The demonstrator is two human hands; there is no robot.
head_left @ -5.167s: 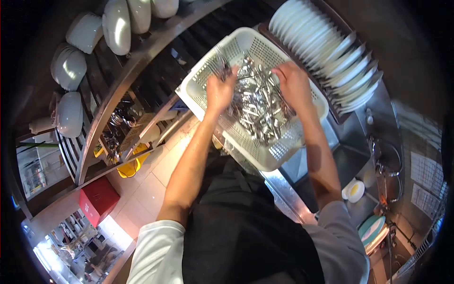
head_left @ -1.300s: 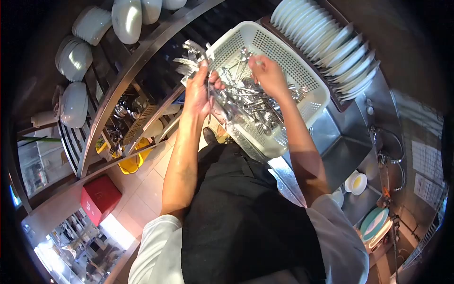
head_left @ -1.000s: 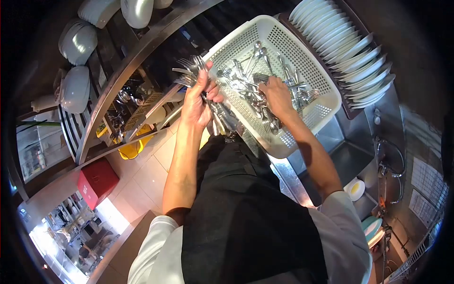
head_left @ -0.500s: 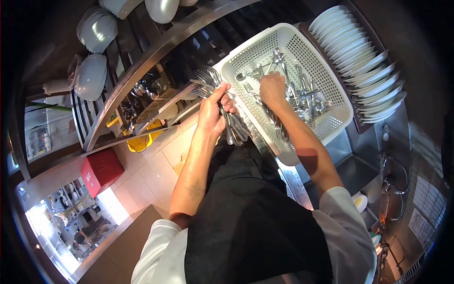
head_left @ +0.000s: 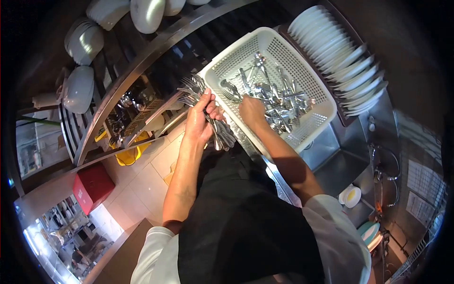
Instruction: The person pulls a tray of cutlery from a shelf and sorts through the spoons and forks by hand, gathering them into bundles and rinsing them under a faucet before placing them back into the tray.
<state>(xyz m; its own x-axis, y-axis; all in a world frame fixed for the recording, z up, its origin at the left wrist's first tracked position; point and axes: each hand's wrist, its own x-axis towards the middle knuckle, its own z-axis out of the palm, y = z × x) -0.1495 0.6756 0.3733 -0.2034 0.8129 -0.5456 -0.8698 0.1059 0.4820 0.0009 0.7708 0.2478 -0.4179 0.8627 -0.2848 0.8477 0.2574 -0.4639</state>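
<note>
My left hand (head_left: 202, 118) is closed around a bunch of metal forks (head_left: 193, 90), tines up and handles hanging below the fist, beside the basket's near left edge. Inside the white perforated plastic basket (head_left: 323, 127) lies a loose heap of cutlery (head_left: 274, 92), with forks and spoons mixed. My right hand (head_left: 253, 113) reaches into the basket's near left part, fingers closed. A fork (head_left: 231, 96) shows its tines right at those fingertips; the rest of it is hidden by the hand. Next to it lies a spoon (head_left: 228, 85).
A rack of upright white plates (head_left: 340, 61) stands right of the basket. Below are a steel sink (head_left: 343, 165) and a tap hose (head_left: 396, 163). White bowls (head_left: 79, 87) sit on the upper left shelf. A red box (head_left: 93, 187) and yellow container (head_left: 127, 154) are lower left.
My right hand has drawn back toward me within the basket, its fingers now at the fork. My left hand keeps its bunch of forks. The whole view has shifted slightly.
</note>
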